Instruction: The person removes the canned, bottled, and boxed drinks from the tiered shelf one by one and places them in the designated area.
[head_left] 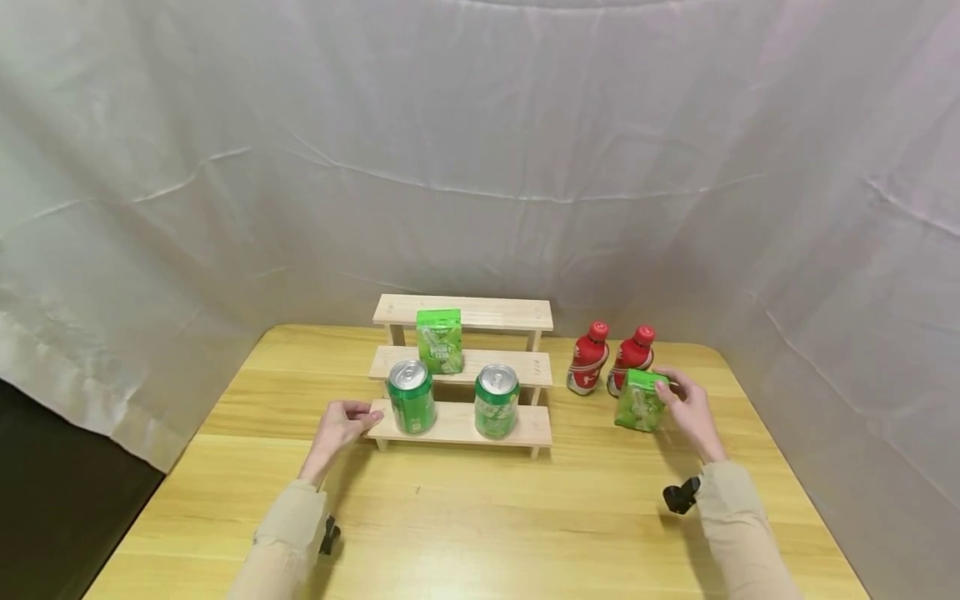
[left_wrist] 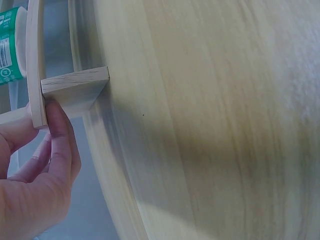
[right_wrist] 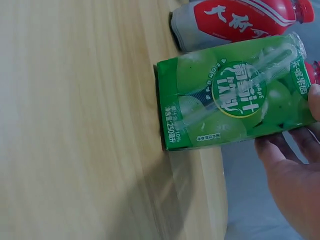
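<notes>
My left hand [head_left: 343, 427] pinches the left end of the bottom step of a three-tier wooden shelf [head_left: 457, 423], thumb above and fingers beneath. Two green drink cans stand on that step, a left can [head_left: 412, 400] and a right can [head_left: 496, 404]. On the middle step a green juice box [head_left: 440, 343] stands upright. At the right, my right hand [head_left: 686, 407] grips a second green juice box [right_wrist: 235, 95] by its upper part, thumb on one side and fingers on the other. Its base is at the tabletop, in front of the red bottles.
Two red bottles, a left bottle [head_left: 588, 360] and a right bottle [head_left: 632, 358], stand right of the shelf on the wooden table [head_left: 480, 517]. A grey curtain [head_left: 465, 183] hangs close behind the table and along its sides.
</notes>
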